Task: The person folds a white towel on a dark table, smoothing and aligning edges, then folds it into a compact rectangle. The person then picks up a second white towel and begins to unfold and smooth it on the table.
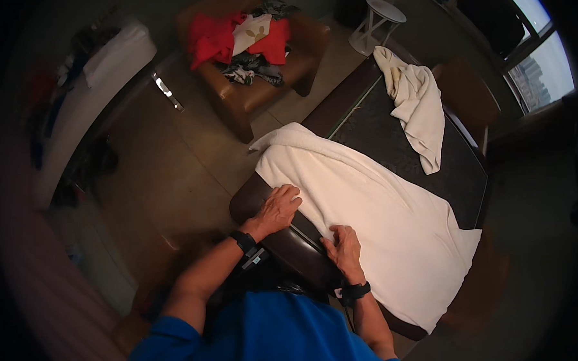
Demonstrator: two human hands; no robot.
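A large white towel [374,209] lies spread over the near part of a dark table [364,129], with some folds along its far left side. My left hand [278,208] rests at the table's padded near edge, its fingers curled closed on the towel's border. To the right of it, my right hand [345,248] pinches the same border between thumb and fingers. Both wrists carry dark bands. Farther along the tabletop lies a crumpled cream cloth [418,104], apart from both hands.
Beyond the table's left side stands a brown armchair [253,104] heaped with red, white and dark clothes [270,39]. A small round white side table [385,12] is at the back. Brown chairs [466,95] flank the right side. At left is a pale sofa-like surface [119,55] bearing fabrics.
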